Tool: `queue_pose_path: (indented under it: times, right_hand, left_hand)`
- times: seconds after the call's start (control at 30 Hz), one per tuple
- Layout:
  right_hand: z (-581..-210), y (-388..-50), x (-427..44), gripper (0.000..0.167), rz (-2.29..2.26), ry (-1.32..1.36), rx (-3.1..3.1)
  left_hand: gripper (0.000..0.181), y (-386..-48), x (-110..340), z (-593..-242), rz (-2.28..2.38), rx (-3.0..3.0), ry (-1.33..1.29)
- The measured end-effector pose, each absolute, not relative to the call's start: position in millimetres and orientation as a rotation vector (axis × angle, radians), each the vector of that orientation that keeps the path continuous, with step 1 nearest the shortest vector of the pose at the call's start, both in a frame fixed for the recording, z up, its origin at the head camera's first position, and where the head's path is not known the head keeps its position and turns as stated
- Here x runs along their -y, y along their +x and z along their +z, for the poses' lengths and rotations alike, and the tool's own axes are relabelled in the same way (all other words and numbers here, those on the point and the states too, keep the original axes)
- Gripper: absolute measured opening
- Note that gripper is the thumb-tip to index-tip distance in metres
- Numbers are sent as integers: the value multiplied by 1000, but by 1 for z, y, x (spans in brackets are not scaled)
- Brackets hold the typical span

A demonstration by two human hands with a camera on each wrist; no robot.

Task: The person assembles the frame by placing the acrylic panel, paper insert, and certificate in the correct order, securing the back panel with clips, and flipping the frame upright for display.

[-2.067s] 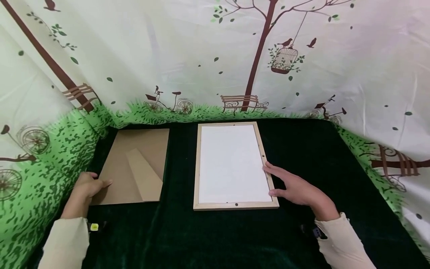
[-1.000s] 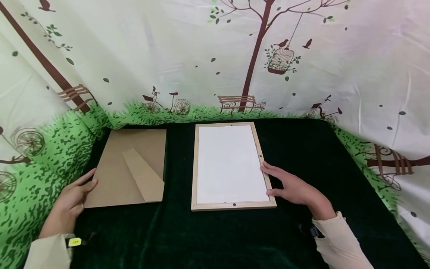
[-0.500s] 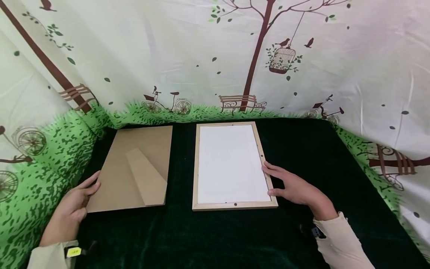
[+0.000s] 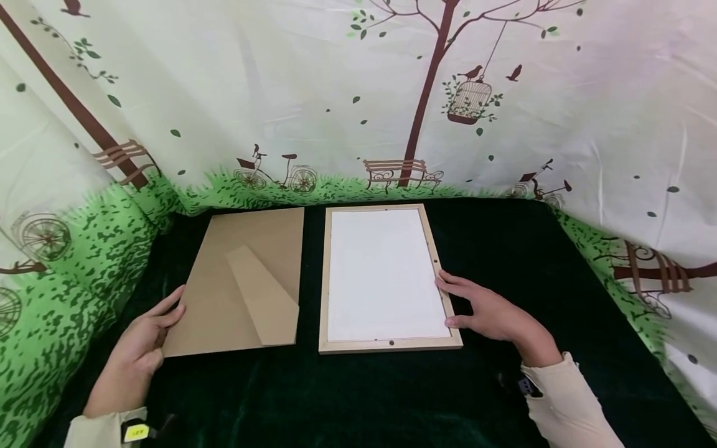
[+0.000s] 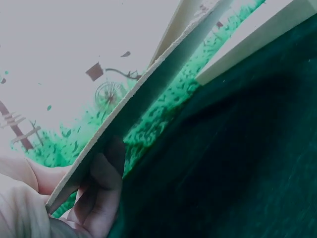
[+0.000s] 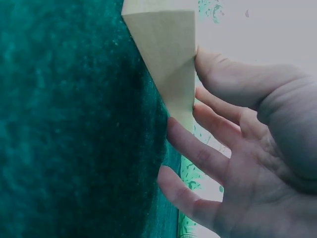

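Observation:
On the left, my left hand [image 4: 134,348] grips the left edge of a brown picture-frame backing board [image 4: 204,280], thumb on top and fingers beneath. A tapered stand flap [image 4: 269,305] lies on its upper face. In the left wrist view the backing board [image 5: 143,101] is tilted and lifted off the cloth. Beside it, a light wooden picture frame [image 4: 358,346] lies flat with a white sheet [image 4: 386,274] inside. My right hand [image 4: 498,311] rests its thumb and fingertips along the frame's right side; in the right wrist view its fingers are spread against the wooden frame [image 6: 166,44].
Dark green velvet cloth [image 4: 358,398] covers the table. Behind and at both sides hangs a white curtain [image 4: 269,81] printed with trees, benches and bicycles. Small dark dots mark the frame's rim. A strap with a yellow tag [image 4: 136,432] sits on the left wrist.
My left hand took hold of the backing board's left edge, raised it and moved it right, closer to the frame. The right hand and the frame have stayed in place.

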State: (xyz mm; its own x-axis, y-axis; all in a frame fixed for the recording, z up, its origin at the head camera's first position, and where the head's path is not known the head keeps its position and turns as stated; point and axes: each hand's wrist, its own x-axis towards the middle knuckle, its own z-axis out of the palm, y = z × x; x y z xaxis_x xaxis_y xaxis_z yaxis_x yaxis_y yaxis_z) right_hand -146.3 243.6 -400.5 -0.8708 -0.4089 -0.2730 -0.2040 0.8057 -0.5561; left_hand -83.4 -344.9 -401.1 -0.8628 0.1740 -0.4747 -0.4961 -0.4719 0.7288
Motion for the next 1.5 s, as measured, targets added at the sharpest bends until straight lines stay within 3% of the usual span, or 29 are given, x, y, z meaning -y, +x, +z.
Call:
queue_pose_path:
  times: [0.2,0.47,0.93,1.33,1.5]
  right_hand:
    - [-397,-147,-244,83,-720,-444,-2605]
    - [-395,-149,-244,84,-678,-441,-2611]
    - [-391,-152,-243,87,-633,-445,-2618]
    - [-389,-156,-243,85,-639,-515,-2586]
    - [-386,-149,-245,75,-621,-572,-2671]
  left_hand:
    - [71,-87,326,-397,2276,-1386,-556]
    - [73,-94,292,-391,2303,-1382,-599]
    - [53,-117,206,-380,2290,-1470,-576]
    - [49,-132,164,-386,2303,-1571,-602]
    - [49,-132,157,-393,2297,-1583,-611]
